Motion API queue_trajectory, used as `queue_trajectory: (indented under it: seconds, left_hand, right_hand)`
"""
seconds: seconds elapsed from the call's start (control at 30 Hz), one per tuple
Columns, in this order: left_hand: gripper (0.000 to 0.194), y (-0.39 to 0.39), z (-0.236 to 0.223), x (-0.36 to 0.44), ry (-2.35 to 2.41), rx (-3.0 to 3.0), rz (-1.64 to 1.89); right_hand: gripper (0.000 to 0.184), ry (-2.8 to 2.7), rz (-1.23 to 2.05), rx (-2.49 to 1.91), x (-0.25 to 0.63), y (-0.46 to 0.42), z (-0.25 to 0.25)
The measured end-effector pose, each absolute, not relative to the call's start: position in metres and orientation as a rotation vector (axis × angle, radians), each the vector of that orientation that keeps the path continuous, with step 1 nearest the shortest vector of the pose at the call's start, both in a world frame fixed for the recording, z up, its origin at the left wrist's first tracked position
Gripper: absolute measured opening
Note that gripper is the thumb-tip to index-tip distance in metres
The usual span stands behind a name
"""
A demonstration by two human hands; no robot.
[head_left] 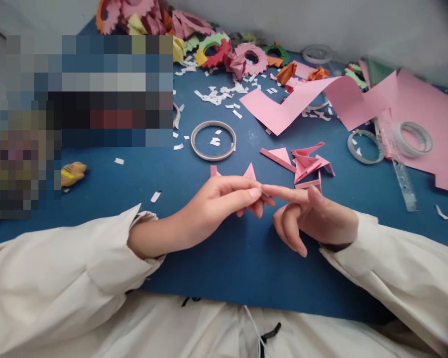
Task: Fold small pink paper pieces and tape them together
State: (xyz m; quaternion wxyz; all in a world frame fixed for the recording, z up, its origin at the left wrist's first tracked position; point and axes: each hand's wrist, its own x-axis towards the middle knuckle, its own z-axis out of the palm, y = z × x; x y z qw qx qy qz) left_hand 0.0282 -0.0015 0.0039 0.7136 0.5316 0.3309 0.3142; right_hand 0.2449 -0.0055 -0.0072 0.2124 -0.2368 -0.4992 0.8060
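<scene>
My left hand [224, 199] is closed in a pinch, thumb pressed toward the index finger. A tiny pale sliver shows at its fingertips, too small to name. My right hand [309, 214] stretches its index finger until the tip meets the left fingertips; its thumb is raised and the other fingers curl loosely. Behind my left hand, pink folded paper pieces [250, 171] stick up, partly hidden by the fingers. Several more folded pink pieces [308, 164] lie just beyond my right hand.
A tape roll [213, 159] lies on the blue table [209, 273], with white paper scraps [216, 94] behind it. Large pink sheets [429, 109], a clear ruler [405, 184] and another tape roll [414, 139] are at right. Coloured paper rings [259, 52] line the back.
</scene>
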Motion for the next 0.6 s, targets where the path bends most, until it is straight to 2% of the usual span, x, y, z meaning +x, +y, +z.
queue_trajectory:
  seconds: [0.27, 0.43, 0.6]
  left_hand:
    - [0.015, 0.0018, 0.0058, 0.0313, 0.695, 0.833, 0.654]
    - [0.022, 0.0028, 0.0042, 0.0321, 0.660, 0.765, 0.654]
    - [0.019, 0.0029, 0.0044, 0.0314, 0.682, 0.772, 0.652]
  right_hand:
    - [0.058, -1.386, 2.226, -0.604, 0.2447, -0.0052, -0.0083]
    - [0.061, -1.368, 2.252, -0.628, 0.2444, -0.0048, -0.0092]
    - [0.057, -1.390, 2.223, -0.565, 0.2449, -0.0051, -0.0119]
